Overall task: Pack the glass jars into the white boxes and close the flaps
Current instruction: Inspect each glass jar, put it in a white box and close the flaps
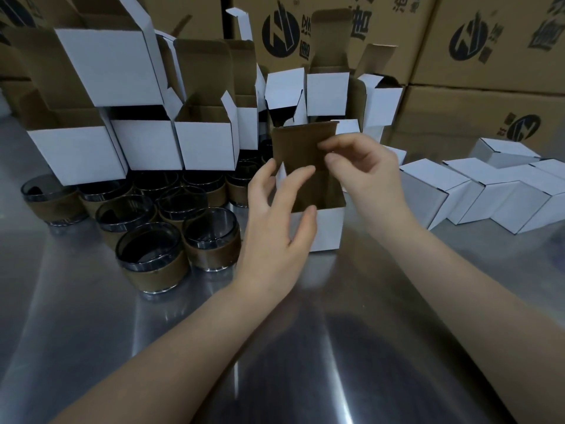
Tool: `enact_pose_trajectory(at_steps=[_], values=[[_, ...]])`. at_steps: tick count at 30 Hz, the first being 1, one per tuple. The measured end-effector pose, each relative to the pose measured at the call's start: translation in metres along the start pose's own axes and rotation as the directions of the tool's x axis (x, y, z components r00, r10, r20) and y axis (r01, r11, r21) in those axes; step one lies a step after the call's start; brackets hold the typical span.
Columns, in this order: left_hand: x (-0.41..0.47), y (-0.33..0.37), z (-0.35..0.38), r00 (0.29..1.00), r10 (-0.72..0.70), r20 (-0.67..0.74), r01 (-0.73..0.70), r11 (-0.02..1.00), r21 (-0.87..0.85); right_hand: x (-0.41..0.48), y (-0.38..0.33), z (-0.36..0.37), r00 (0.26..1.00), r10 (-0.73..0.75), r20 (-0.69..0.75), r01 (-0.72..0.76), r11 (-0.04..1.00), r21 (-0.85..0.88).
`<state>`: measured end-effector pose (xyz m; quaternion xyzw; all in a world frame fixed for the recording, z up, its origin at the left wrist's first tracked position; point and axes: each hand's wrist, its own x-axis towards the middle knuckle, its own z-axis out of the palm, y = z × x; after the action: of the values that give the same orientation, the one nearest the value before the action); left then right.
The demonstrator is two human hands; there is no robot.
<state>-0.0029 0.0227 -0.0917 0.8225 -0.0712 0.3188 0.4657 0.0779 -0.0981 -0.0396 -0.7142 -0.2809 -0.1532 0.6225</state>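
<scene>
Centrally, the left hand [275, 228] is spread wide. Its thumb lies against the front wall of a white box [327, 231] and its fingers reach over the box's left side flap. The right hand [367, 169] pinches the right edge of the lid flap [299, 145] between thumb and forefinger. That flap stands upright, brown side to the camera. The box sits on the steel table [305, 347], its mouth open. The inside is dark brown, and whether a jar is in it cannot be told.

Just left of the left hand stands a tight cluster of glass jars [151, 261]. Each is open-mouthed and wrapped in a brown band, and the nearest ones almost touch the wrist. Behind them is a crowded stack of open white boxes [204, 145] with flaps pointing up at odd angles. The lowest row appears to rest on the rear jars, and their insides show only brown card and shadow. This stack walls in the far side of the box in hand.

To the right, well apart from the right hand, a row of closed white boxes [428, 197] lies tilted on the table.

Large brown cartons [477, 71] fill the background. Each bears a round black logo [279, 32] with a slanted mark inside and black Chinese characters beside it. The characters are cropped or tilted, and I cannot read them.
</scene>
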Motion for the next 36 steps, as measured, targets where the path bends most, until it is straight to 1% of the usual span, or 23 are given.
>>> enact_pose_trajectory(at_steps=[2,4,8,12,17,24,28,30,32,36], values=[[0.001,-0.001,0.000,1.000,-0.022,-0.013,0.022,1.000,-0.001,0.000,0.001,0.001,0.998,-0.002,0.070,0.005,0.999,-0.050],[0.002,-0.002,-0.001,0.998,-0.023,-0.052,0.023,1.000,-0.002,0.001,0.003,0.001,0.994,0.031,0.105,-0.025,0.998,-0.059],[0.003,0.000,-0.001,0.995,-0.056,-0.081,0.060,0.997,0.045,0.004,0.005,-0.004,0.996,0.035,0.083,-0.025,0.993,-0.113],[0.003,0.006,-0.002,0.991,-0.127,-0.036,0.128,0.992,0.002,0.006,0.006,-0.006,0.997,0.056,0.060,-0.045,0.986,-0.160],[0.003,0.009,-0.004,0.989,-0.138,-0.047,0.138,0.990,0.000,0.008,0.005,-0.005,0.990,0.128,0.066,-0.121,0.987,-0.109],[0.003,0.009,-0.003,0.985,-0.161,-0.067,0.158,0.987,-0.040,0.010,0.005,-0.010,0.984,0.147,0.100,-0.139,0.987,-0.077],[0.004,0.010,-0.003,0.979,-0.181,-0.091,0.175,0.982,-0.069,0.013,0.007,-0.017,0.975,0.160,0.151,-0.151,0.986,-0.067],[0.005,0.009,-0.003,0.967,-0.228,-0.113,0.214,0.969,-0.121,0.015,0.009,-0.022,0.965,0.180,0.191,-0.177,0.984,-0.029],[0.006,0.008,-0.003,0.954,-0.279,-0.106,0.258,0.950,-0.177,0.017,0.011,-0.026,0.947,0.199,0.250,-0.206,0.979,-0.002],[0.006,0.008,0.000,0.948,-0.302,-0.095,0.275,0.934,-0.228,0.021,0.016,-0.037,0.897,0.232,0.377,-0.257,0.966,0.015]])
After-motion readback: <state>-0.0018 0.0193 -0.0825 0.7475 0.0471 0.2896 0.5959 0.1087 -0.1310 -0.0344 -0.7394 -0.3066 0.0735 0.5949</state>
